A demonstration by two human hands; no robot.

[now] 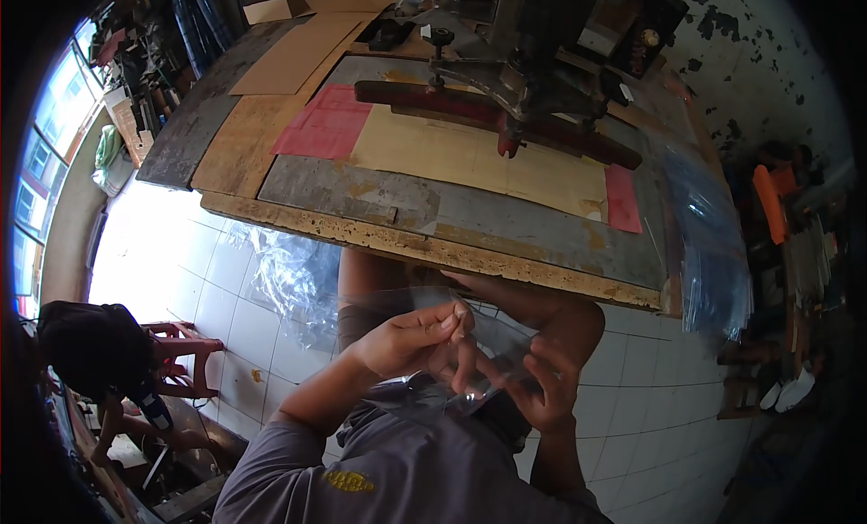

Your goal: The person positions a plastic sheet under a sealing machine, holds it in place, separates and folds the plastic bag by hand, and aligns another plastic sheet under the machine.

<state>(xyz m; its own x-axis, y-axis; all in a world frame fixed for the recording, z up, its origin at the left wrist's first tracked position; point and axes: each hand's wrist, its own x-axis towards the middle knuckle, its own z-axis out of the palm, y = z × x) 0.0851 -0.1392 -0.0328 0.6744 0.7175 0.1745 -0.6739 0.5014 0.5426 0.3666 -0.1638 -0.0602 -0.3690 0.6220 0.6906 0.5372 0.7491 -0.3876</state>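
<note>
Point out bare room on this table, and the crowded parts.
The front strip of the grey board, between yellow sheet and wooden front edge, looks mostly bare; so does the dark panel at left, beside the brown board. Crowded: right end, with clear plastic sheets, and back, with the dark machine.

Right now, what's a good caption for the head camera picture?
Left hand and right hand handle clear plastic in front of a worn workbench.

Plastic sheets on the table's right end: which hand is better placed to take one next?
Probably the right hand: it is on the same side as the plastic sheets and its fingers look spread, while the left hand is farther off and seems to pinch the clear plastic.
</note>
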